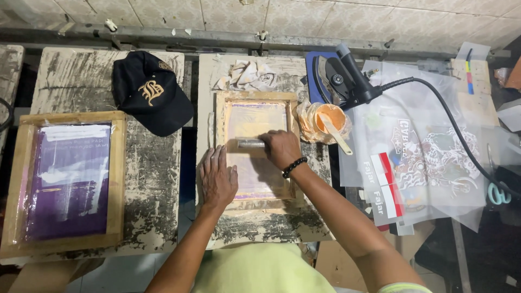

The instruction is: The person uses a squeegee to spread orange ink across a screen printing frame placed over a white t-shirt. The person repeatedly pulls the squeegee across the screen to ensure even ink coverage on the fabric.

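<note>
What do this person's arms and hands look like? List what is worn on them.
Both forearms are bare, with no gloves on either hand. The right hand has a bracelet of black beads at the wrist. The left hand wears nothing visible. A pale yellow-green short sleeve edge shows on the right upper arm.

Even, soft overhead light, faint shadows, mild glare on plastic sheets, corners dim and slightly bowed.

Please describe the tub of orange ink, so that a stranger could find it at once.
On the middle worn board, look right of the wooden screen frame under the right hand. The open plastic-wrapped tub of orange ink stands there, alone in holding a pale stick.
</note>
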